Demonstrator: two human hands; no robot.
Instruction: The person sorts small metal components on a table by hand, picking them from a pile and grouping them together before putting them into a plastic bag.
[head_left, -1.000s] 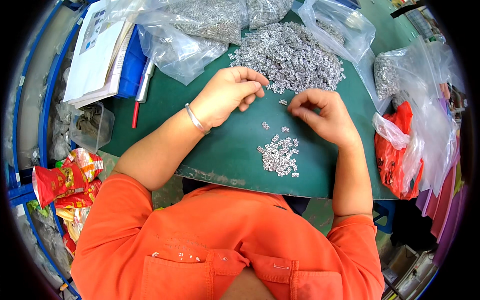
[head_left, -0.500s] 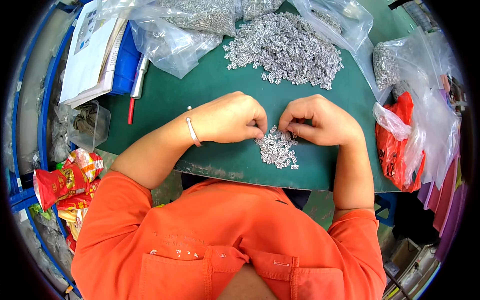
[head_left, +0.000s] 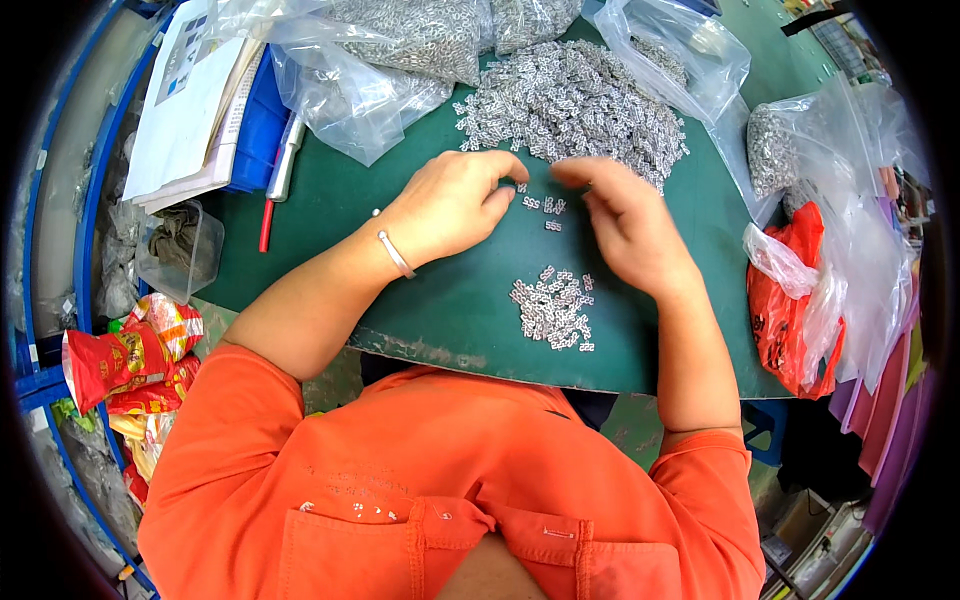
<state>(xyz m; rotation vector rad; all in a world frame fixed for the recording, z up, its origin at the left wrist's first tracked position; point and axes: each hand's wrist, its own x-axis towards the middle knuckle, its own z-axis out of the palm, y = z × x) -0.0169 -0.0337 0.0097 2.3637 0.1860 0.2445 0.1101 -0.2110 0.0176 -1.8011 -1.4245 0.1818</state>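
Small silvery zigzag metal pieces lie on the green table in a large heap (head_left: 575, 100) at the back and a small pile (head_left: 553, 308) near the front edge. Between them, several loose pieces (head_left: 545, 205) are scattered just below the large heap. My left hand (head_left: 455, 205) rests left of these loose pieces, thumb and index finger apart, its index tip next to one piece. Opposite it, my right hand (head_left: 630, 220) is slightly blurred, fingers stretched toward the heap's lower edge and thumb apart. Nothing shows in either hand.
Clear plastic bags (head_left: 400, 50) of similar pieces lie at the back left, and another bag (head_left: 775, 150) stands at the right. A red plastic bag (head_left: 790, 300) lies by the right edge. Papers (head_left: 185, 110), a blue bin (head_left: 250, 130) and a red-tipped pen-like tool (head_left: 282, 165) are at the left.
Both hands have moved away from the small pile, up toward the large heap. Loose pieces now show on the table between them. My fingers have spread apart.
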